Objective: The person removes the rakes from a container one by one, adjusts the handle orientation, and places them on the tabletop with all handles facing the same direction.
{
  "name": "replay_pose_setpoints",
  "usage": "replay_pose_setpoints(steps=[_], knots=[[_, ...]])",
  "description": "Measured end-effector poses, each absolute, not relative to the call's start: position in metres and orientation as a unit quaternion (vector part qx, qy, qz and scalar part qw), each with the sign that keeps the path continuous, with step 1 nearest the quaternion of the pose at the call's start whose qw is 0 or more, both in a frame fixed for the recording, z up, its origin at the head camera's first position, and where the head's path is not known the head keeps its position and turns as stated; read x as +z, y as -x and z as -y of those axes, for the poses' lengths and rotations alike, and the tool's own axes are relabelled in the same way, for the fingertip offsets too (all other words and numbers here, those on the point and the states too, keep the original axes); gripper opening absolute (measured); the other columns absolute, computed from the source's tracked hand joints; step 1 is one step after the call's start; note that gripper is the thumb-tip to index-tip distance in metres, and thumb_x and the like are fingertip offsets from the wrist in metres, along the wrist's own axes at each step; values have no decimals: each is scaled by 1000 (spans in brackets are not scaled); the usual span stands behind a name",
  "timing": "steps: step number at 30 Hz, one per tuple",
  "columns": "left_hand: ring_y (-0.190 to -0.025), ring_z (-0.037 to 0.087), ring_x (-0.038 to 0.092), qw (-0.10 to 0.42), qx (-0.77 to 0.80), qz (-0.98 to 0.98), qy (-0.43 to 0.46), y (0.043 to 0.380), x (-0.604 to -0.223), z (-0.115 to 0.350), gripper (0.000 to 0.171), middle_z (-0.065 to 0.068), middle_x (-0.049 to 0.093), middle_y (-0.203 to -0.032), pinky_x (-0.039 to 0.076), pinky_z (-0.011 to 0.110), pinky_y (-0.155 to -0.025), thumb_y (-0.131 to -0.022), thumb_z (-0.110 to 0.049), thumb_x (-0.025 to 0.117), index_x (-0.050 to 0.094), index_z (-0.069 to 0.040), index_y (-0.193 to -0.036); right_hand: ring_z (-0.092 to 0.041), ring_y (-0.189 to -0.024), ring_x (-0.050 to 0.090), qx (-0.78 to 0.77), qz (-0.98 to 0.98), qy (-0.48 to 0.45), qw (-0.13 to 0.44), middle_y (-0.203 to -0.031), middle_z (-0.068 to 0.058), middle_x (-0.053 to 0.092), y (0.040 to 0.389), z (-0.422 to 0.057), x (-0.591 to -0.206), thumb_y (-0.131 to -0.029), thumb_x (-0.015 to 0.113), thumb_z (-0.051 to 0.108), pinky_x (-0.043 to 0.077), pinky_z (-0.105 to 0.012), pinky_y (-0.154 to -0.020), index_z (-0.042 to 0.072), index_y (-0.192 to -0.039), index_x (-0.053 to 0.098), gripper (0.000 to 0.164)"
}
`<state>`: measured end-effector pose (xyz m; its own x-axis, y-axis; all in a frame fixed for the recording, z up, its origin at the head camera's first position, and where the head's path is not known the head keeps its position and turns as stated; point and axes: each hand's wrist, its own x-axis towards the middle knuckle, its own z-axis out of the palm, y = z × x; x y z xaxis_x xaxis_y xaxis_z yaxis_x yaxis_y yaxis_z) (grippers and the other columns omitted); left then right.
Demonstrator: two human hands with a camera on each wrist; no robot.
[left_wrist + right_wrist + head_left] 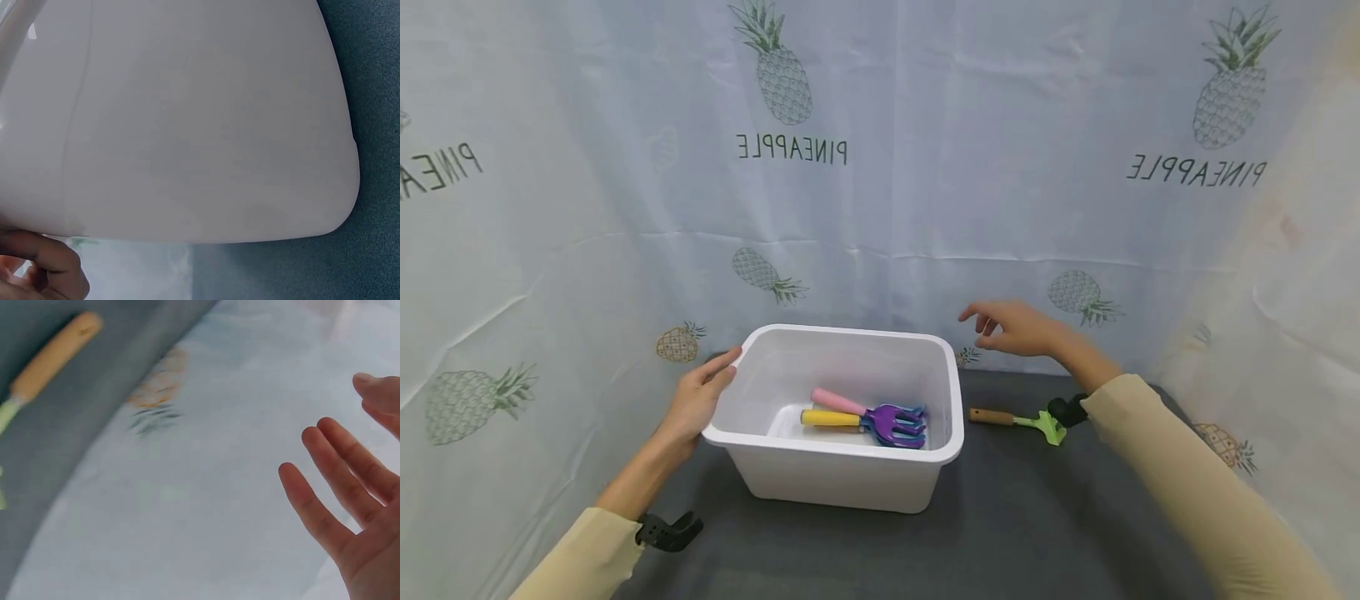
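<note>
A white plastic tub (pixel 835 487) stands on the dark table. My left hand (pixel 695 400) holds its left rim near the back corner; curled fingers show against the tub's wall in the left wrist view. Inside lie garden hand tools: a purple hand fork (pixel 895 425), a yellow handle (pixel 831 417) and a pink handle (pixel 838 402), overlapping one another. My right hand (pixel 1018 329) hovers beyond the tub's back right corner, its fingers loosely bent and holding nothing. Below its wrist, a green garden tool (pixel 1043 423) with a wooden handle (pixel 991 416) lies on the table.
Hanging sheets (pixel 910 183) printed with pineapples enclose the back and both sides of the dark table (pixel 1015 525). The tub's back wall stands close to the rear sheet. A black band (pixel 670 532) is on the left wrist, another on the right.
</note>
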<state>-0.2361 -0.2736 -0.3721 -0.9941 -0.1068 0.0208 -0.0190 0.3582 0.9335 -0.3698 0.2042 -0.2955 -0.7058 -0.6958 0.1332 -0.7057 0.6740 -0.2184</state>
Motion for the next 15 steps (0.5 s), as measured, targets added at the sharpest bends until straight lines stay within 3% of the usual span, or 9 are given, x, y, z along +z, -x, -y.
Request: replay_pose_setpoints(steps=[15], knots=[[-147,41,44,38,-566,823,-39,236,-373,274,54,12,25,-172,54,27,-89,-112,-38,39,32,-21,-163,-23,-111,70,117,895,-431,-1,-120,-7,71,353,-116,-239,-99,68,20,57,-47,-96,20,-140,60,42]])
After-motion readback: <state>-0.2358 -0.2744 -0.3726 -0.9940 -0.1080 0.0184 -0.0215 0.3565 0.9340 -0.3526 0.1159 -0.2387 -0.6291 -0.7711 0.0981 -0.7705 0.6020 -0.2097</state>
